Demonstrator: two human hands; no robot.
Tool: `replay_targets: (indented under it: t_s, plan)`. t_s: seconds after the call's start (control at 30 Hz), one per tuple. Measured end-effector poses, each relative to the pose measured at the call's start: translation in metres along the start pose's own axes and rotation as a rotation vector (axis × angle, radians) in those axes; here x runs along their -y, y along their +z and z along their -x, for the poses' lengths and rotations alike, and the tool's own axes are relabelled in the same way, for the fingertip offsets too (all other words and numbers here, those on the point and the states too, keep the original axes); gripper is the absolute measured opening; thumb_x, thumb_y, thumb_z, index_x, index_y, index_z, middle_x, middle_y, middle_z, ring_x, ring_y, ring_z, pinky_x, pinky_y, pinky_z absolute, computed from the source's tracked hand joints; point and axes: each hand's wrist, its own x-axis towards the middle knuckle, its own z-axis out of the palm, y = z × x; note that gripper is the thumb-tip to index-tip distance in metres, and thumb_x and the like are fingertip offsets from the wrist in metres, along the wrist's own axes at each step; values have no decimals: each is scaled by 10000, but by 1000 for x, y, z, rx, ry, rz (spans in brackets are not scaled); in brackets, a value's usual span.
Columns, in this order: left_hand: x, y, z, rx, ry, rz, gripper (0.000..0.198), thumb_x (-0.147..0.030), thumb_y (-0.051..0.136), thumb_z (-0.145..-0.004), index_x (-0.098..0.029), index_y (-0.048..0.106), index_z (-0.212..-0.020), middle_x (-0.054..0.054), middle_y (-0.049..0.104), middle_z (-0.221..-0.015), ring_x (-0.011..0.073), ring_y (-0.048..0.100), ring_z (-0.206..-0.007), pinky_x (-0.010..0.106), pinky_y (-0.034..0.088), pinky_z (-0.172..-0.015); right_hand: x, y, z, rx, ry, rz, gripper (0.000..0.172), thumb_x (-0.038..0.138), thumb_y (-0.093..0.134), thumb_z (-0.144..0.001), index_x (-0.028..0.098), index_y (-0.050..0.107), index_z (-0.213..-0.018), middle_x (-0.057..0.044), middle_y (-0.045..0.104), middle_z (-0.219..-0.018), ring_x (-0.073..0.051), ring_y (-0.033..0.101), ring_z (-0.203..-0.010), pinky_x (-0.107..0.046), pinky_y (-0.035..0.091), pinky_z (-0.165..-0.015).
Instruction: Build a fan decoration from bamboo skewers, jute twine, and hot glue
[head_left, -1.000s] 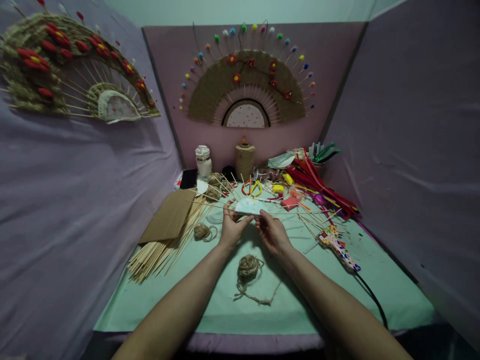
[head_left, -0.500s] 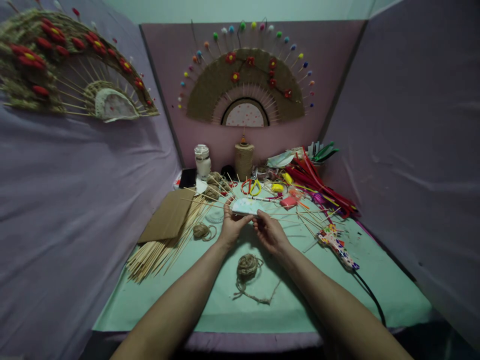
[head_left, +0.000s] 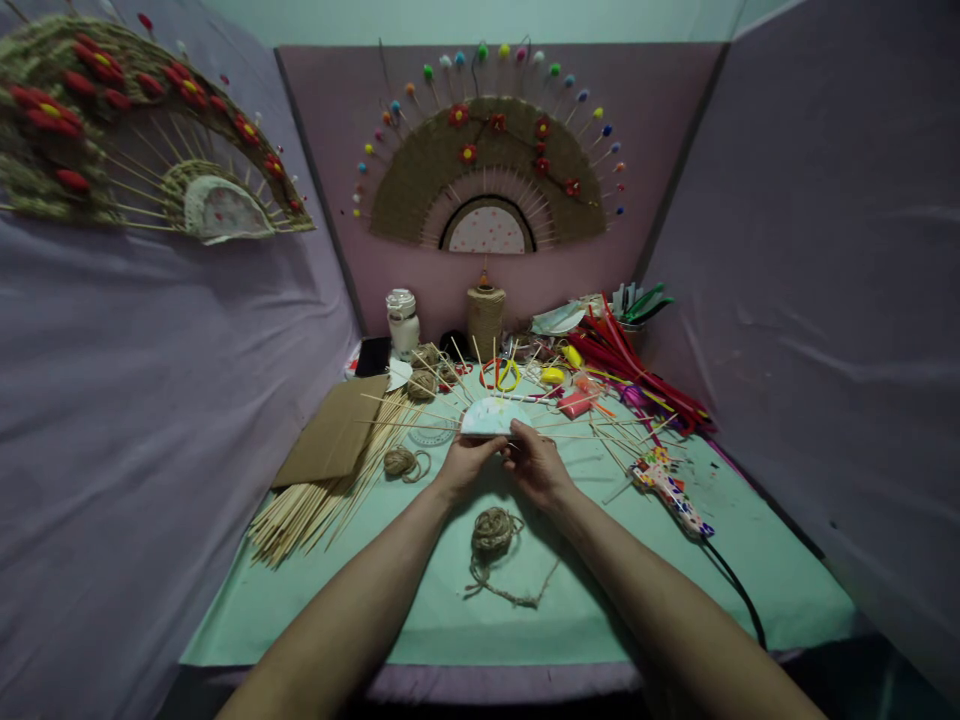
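Both my hands hold a small white half-round card (head_left: 492, 415) with thin wooden skewers fanning out from it, just above the green table mat (head_left: 645, 590). My left hand (head_left: 463, 464) grips its lower left edge with closed fingers. My right hand (head_left: 534, 466) pinches its lower right edge. The two hands nearly touch under the card. A loose ball of jute twine (head_left: 492, 530) lies on the mat just in front of my wrists.
A pile of bamboo skewers (head_left: 322, 495) and a brown cardboard sheet (head_left: 334, 433) lie left. A patterned glue gun (head_left: 667, 490) with black cord lies right. Scissors (head_left: 504, 372), a twine spool (head_left: 486, 318), a white jar (head_left: 403, 322) and red sticks (head_left: 637, 370) crowd the back.
My hands have drawn closer together under the card. The card with its skewers has tilted up slightly and sits a little nearer to me.
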Motion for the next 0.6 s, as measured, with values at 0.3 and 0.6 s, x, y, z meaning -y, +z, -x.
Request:
replay_targets:
  t_s: [0.3,0.6]
  plan:
    - [0,7,5,-25,-4,-133,418,-179,879,-544,-151,747,-940,121,752,-1036,285,677,-1021,467,420,-1037,-10,0,-2,22,11,-13,219,276,783,-687,165,699,-857,-28,758,-802,-153,688,-702,-214,526,-562]
    - [-8,9,7,-57,6,-144,423,-183,884,-526,-159,751,-927,116,757,-1016,295,678,-1026,471,415,-1042,-8,1,1,8,5,-13,204,276,774,-684,165,699,-838,-19,743,-742,-154,669,-661,-221,502,-542]
